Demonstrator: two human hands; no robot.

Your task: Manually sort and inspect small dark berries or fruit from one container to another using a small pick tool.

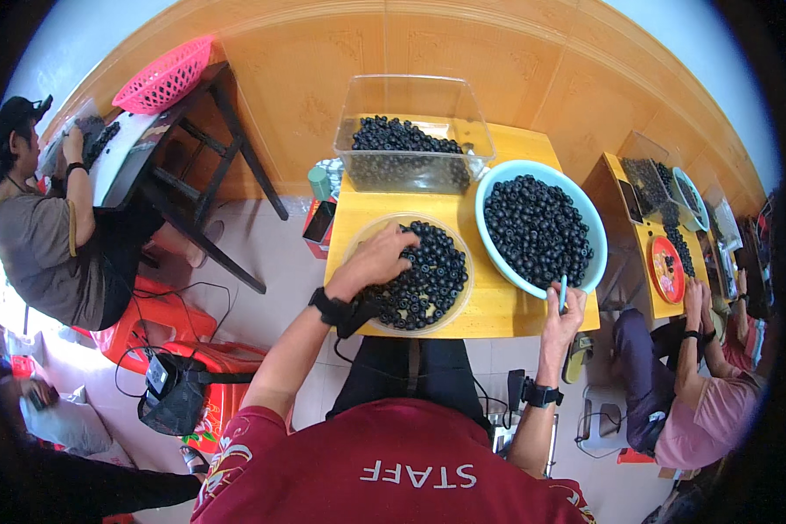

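My left hand [382, 257] reaches over a shallow round clear tray [355, 316], its bent fingers apart and touching the small black beads [434, 278] spread in it. Several of these beads show a hole in the middle. At the near rim of a light-blue bowl [491, 249], my right hand [564, 327] is closed around a slim light-blue stick [563, 293]; its lower end is hidden in the hand. Black beads [535, 229] heap up inside that bowl. Behind the tray stands a clear rectangular bin [410, 175] with more black beads [402, 134] in it.
Everything stands on a small yellow wooden table [498, 321] against a panelled wall. A green cup [320, 182] and a red box [318, 229] sit left of it. Other people work at tables on both sides. Red stools [162, 310] and a black bag [173, 393] are at left.
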